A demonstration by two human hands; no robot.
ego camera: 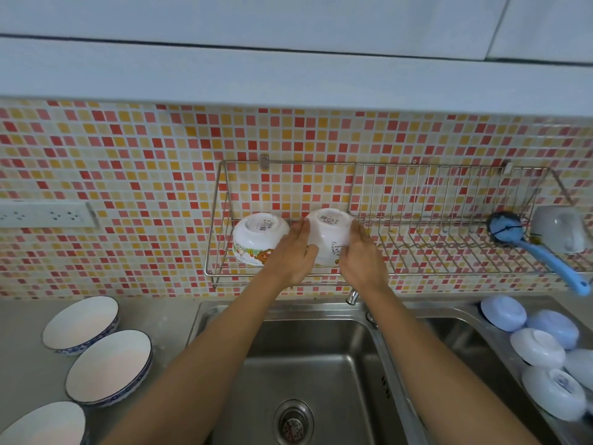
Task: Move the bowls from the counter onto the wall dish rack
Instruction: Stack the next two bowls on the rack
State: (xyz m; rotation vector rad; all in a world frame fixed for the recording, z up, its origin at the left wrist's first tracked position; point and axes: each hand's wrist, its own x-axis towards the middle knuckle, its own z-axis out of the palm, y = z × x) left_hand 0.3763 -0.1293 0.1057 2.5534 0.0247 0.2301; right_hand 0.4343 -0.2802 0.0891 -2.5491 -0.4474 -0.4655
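Note:
A wire wall dish rack (449, 271) hangs on the mosaic tiles above the sink. A white cartoon-printed bowl (258, 237) lies upside down in the rack's left end. Right beside it a second white bowl (329, 234) sits upside down in the rack, with my left hand (293, 252) on its left side and my right hand (361, 255) on its right side. Three blue-rimmed white bowls stand upright on the counter at the left: one (80, 322), one (109, 366), one (41, 423).
A steel sink (308, 364) lies below the rack, its tap (353, 297) under my right wrist. Several upturned blue and white bowls (539, 346) sit at the right of the sink. A blue brush (529, 245) and a grey cup (560, 228) occupy the rack's right end. A power strip (48, 215) is on the wall.

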